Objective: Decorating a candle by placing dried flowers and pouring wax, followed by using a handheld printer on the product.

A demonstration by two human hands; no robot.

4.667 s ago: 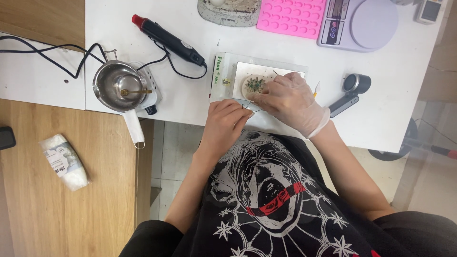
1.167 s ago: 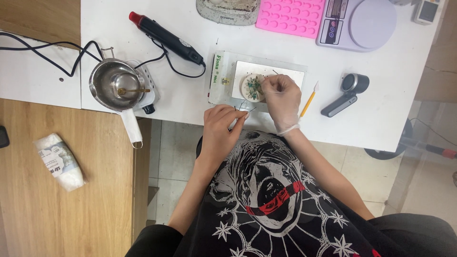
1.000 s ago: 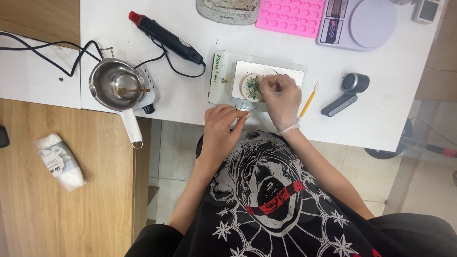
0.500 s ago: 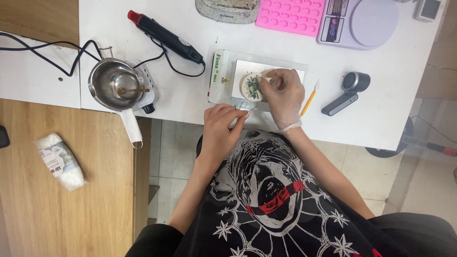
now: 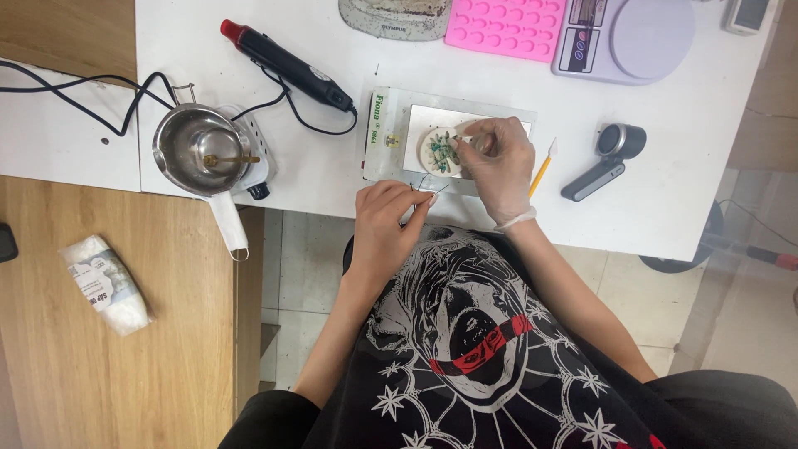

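- Right hand, in a thin clear glove, pinches a small bit at the round disc on the metal tray.
- Left hand, bare, grips thin tweezers at the tray's near edge.
- Yellow stick lies just beside the right hand.

Left hand bare, fingers curled, thumb and forefinger pinched at the tips; right hand gloved, reaching further forward, fingertips drawn together, both forearms angled inward.
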